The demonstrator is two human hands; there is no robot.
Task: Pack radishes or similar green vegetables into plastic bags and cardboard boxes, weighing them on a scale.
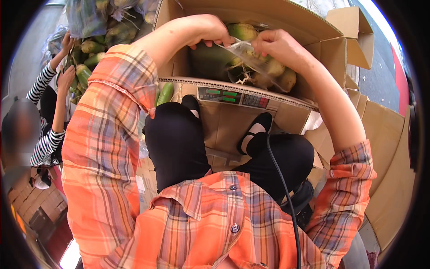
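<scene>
Both my hands are over an open cardboard box [331,62], gripping the top edge of a clear plastic bag [251,54]. My left hand [214,32] pinches the bag's edge on the left, fingers closed. On the right, my right hand [278,45] is closed on the same edge, which stretches between the two. Under and around the film lie several green radishes [242,31] with pale ends and thin roots. How much of the produce is inside the bag is hard to tell.
A digital scale [233,96] with lit green displays sits against the box's near side. A green radish [165,93] lies by my left knee. At the left, a person in striped sleeves [53,139] handles radishes near filled plastic bags [87,18]. Cardboard [383,130] stands at the right; a black cable [286,188] crosses my lap.
</scene>
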